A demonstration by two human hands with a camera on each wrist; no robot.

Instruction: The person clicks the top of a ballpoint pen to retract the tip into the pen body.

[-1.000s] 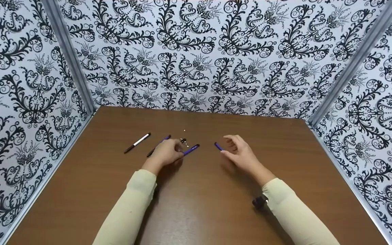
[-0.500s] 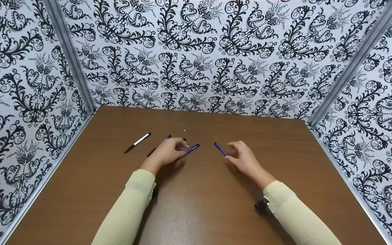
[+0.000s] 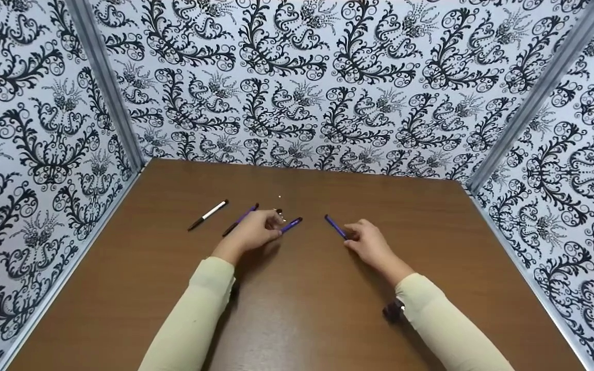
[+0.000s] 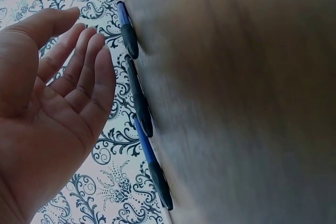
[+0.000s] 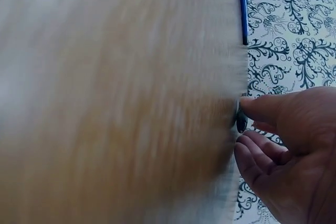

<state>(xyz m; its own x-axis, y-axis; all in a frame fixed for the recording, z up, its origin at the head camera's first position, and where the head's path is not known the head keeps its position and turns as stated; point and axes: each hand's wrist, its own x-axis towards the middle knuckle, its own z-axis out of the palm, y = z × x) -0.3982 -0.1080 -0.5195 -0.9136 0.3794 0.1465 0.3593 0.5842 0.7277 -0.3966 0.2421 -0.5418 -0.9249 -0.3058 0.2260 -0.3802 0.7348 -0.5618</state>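
My right hand [image 3: 372, 242] has its thumb and fingers around the near end of a blue pen [image 3: 334, 225] lying on the table. In the right wrist view that pen's dark end [image 5: 241, 123] shows between thumb and fingers. My left hand [image 3: 253, 231] hovers low over the table, fingers loosely bent; the left wrist view shows nothing in the palm. By its thumb lies a second blue pen [image 3: 293, 224]. On its other side is a blue pen with a black grip [image 3: 240, 220], partly behind the hand.
Farther left lies a white pen with black ends [image 3: 208, 215]. A small dark item with shiny bits [image 3: 279, 212] sits just beyond the left fingers, partly hidden. Patterned walls [image 3: 297, 103] bound the brown table [image 3: 297, 309] at the back and both sides.
My right hand has lowered toward the near end of its blue pen, and its fingers have closed in on it. The left hand has barely moved. The pens lie where they were.
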